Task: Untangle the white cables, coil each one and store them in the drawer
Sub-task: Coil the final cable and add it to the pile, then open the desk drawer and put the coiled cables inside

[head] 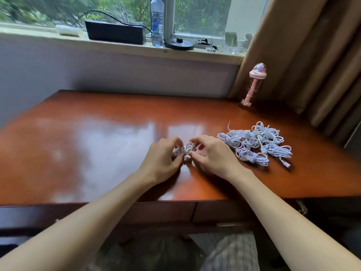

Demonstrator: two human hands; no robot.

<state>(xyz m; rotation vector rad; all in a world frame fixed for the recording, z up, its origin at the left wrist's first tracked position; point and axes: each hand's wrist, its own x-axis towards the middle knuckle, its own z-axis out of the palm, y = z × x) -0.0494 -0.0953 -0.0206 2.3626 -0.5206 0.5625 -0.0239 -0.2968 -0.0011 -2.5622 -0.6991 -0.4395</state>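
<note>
left hand (162, 156) and right hand (212, 153) pinch one cable (185, 150) lying 9-to-3 between them; cable pile (257, 143) sits at 3 o'clock, nearer right hand.

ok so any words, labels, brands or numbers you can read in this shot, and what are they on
No text here is readable.
water bottle on the windowsill: label print too blurred to read.
pink bottle on the desk: dark print near its base, too small to read.
black box, cable pile, and the cable gripped by left hand and right hand: no lettering visible.
</note>
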